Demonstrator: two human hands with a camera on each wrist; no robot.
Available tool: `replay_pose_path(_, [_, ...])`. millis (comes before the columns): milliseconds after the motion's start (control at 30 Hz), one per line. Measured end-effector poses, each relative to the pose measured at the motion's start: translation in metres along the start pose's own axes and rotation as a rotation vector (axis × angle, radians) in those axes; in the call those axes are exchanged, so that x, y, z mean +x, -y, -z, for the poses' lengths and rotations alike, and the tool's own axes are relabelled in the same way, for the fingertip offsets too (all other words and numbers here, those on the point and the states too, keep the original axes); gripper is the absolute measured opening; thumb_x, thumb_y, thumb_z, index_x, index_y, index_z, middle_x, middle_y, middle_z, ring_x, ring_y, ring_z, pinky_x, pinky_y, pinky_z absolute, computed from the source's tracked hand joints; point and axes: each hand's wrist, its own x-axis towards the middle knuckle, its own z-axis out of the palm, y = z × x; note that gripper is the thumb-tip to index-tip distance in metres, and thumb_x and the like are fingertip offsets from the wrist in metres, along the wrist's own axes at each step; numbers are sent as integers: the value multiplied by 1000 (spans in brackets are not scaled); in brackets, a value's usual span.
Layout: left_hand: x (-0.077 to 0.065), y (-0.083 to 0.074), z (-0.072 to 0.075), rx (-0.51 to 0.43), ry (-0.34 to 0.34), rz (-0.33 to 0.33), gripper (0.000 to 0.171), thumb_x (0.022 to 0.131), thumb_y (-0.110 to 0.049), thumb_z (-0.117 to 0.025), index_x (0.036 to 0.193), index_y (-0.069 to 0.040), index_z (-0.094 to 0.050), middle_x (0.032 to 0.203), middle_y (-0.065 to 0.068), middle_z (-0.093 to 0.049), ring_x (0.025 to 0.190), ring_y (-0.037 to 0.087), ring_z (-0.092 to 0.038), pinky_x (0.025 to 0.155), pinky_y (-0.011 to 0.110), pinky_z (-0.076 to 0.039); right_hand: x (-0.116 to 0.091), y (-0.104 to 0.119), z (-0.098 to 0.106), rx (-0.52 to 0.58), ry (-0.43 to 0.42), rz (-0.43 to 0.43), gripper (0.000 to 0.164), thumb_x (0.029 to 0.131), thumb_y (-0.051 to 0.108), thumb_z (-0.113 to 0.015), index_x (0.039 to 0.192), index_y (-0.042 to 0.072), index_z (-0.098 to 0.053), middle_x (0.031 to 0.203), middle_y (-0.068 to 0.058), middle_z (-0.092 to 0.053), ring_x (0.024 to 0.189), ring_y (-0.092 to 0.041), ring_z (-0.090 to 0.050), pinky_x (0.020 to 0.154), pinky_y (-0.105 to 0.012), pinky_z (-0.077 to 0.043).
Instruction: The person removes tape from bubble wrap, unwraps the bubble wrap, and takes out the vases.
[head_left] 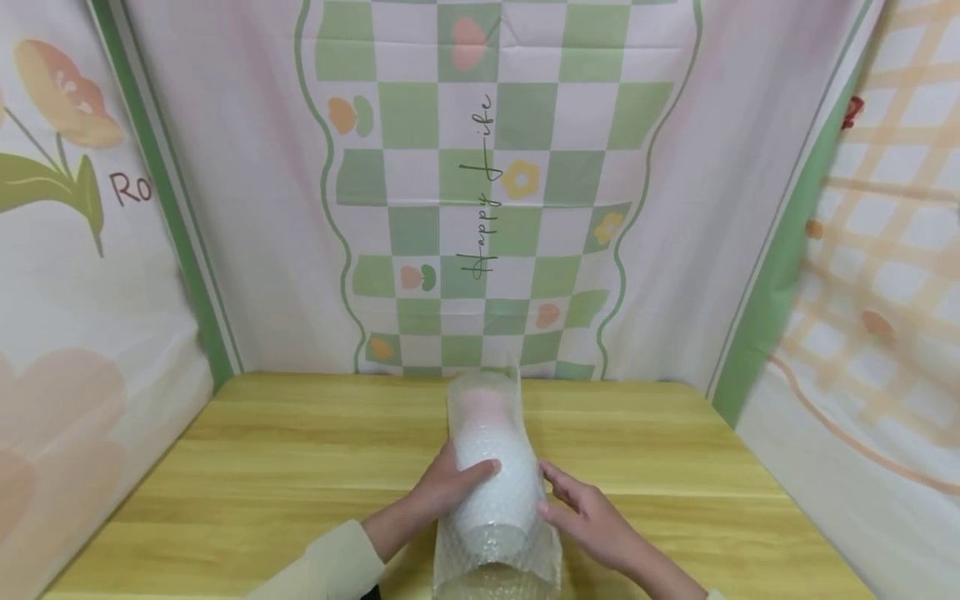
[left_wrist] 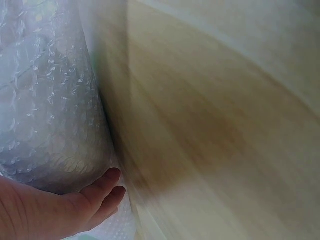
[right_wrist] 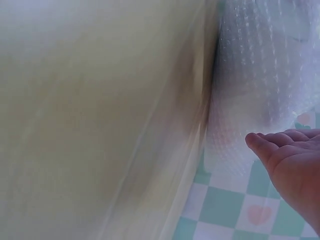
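We are apparently positioning a white, rounded, bubble-wrapped object [head_left: 507, 493], left hand [head_left: 447, 485] gripping it, right hand [head_left: 592, 518] loose-fingered alongside it, the next move seemingly needing two-sided support.

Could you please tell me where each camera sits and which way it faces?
Head: on the head, facing forward-down at wrapped bundle, table and backdrop; left hand and right hand show.
Left wrist: worn there, facing bundle and table; left hand shows.
Right wrist: worn there, facing bundle, table and backdrop; right hand shows.
Wrist views share the bundle.
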Motion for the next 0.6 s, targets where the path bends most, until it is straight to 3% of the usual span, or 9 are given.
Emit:
replay_pose_path(167, [0, 0, 0, 9, -13, 11, 87, 84, -44, -73, 146, 1, -31, 124, 22, -55, 110, 37, -55, 87, 53, -50, 4, 2, 3, 7, -16, 13, 54, 103, 15, -47, 141, -18, -30, 143, -36, -34, 126, -53, -39, 102, -55, -33])
replay_pose_path(333, [1, 1, 0, 2, -18, 7, 86, 84, -43, -73, 145, 1, -33, 123, 21, -55, 109, 36, -56, 88, 52, -50, 12, 4, 6, 32, -60, -35, 52, 105, 18, -42, 140, -19, -32, 143, -33, -36, 130, -46, -40, 104, -51, -33])
replay_pose_path(600, [1, 0, 0, -13, -4, -1, 83, 85, -41, -73, 144, 1, -33, 119, 19, -57, 103, 34, -58, 83, 49, -53, 27, 1, 8, 38, -97, -102, 57, 104, 25, -47, 141, -16, -34, 145, -30, -37, 131, -44, -40, 104, -48, -36])
